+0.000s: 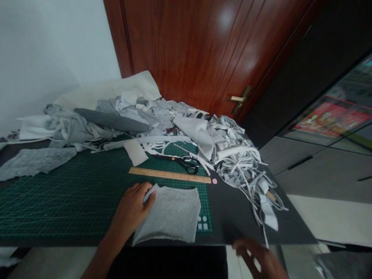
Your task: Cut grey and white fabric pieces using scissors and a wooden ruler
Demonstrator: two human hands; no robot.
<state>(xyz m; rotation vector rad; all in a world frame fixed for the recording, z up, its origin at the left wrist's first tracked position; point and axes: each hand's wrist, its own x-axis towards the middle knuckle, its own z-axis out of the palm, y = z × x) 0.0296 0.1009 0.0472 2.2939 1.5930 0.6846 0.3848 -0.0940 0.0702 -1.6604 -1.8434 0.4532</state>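
Grey cloth held at its far-left corner on a cutting mat

The grey cloth (171, 213) lies at the near edge of the dark table (222, 209), mostly over the right end of the green cutting mat (72, 201). The left hand (135, 203) is closed on the far-left corner of this cloth, thumb on top and fingers curled at its edge. The right hand (260, 257), blurred, is off to the right, by the near edge of the table and well apart from the cloth — its fingers loosely curled, a gap visible between thumb and finger, and seemingly empty.

Just beyond the cloth, a wooden ruler (168, 175) runs from left to right. A small pink piece (214, 181) sits just beside its right end, on the bare table. Farther still are the black scissors (186, 161), blades toward the left and handles toward the right. A beige piece (135, 152) lies to the left of the scissors.

Along the far side stretches a heap of scraps (128, 116), grey and white, with a cream sheet (139, 87) behind it. On the right, this heap continues into a tangle of strips (240, 166) — some trailing toward the near edge. A textured grey piece (37, 161) lies at the far left of the mat. Beyond the table stands a reddish-brown door (180, 46) with a metal handle (238, 99)
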